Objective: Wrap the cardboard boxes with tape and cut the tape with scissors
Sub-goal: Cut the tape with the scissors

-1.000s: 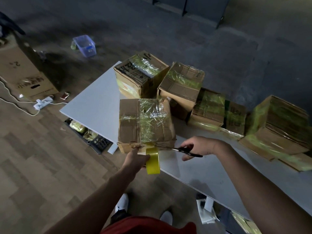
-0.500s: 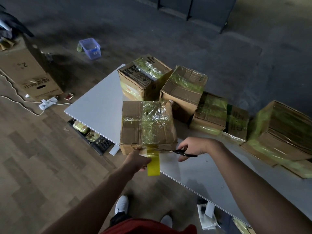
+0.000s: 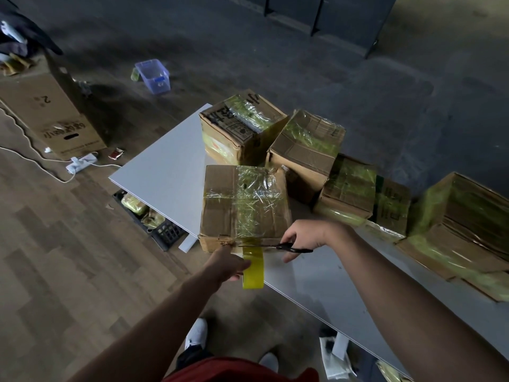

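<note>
Here, a cardboard box (image 3: 245, 208) wrapped in shiny tape sits at the near edge of the white table (image 3: 165, 172). It is closed, so what is inside cannot be seen. The left hand (image 3: 228, 264) has its fingers curled round a yellow tape roll (image 3: 253, 267) just below the box's near side, and a strip of tape runs up to the box. The right hand (image 3: 305, 238) grips black scissors (image 3: 286, 247), whose blades lie across that strip, right by the box. More taped boxes (image 3: 305, 150) stand behind and to the right, all closed. Under the table's left end, a black crate (image 3: 165, 232) holds yellowish packs. Far off on the floor lies a see-through tub (image 3: 153, 75); what is in it cannot be told.
</note>
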Demonstrator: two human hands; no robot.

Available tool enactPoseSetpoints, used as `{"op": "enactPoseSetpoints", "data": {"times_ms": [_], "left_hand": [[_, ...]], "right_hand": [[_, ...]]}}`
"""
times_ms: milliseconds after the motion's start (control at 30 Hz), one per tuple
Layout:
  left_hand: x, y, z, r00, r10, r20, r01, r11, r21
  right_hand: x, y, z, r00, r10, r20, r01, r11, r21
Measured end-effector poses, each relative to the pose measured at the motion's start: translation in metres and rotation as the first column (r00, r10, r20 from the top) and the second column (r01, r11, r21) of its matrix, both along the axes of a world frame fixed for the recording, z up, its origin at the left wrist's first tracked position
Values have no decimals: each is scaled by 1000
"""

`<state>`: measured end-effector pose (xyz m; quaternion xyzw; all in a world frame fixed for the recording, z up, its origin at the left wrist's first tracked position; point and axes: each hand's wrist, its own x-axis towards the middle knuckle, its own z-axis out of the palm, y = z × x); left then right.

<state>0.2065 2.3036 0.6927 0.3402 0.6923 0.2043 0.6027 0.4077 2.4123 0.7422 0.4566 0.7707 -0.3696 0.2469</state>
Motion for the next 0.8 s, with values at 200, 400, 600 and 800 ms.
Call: {"op": "enactPoseSetpoints", "data": {"times_ms": [200,400,600,800], "left_hand": [[0,1,-3,1000,3,-17,-4,1000,-5],[-1,2,-2,1000,-10,-26,9,1000,-16],[0,2,-3,999,-20,-37,20,1000,-9],[0,3,-3,999,-19,-48,19,1000,-16]], "right_hand": [[3,0,0,998,-31,-53,31,999,-8],[3,5,-1,998,-34,-53,32,999,-36],[4,8,-5,997,-55,-52,52,997,-55],[2,9,-4,999,-23,-22,22,999,-46]]}}
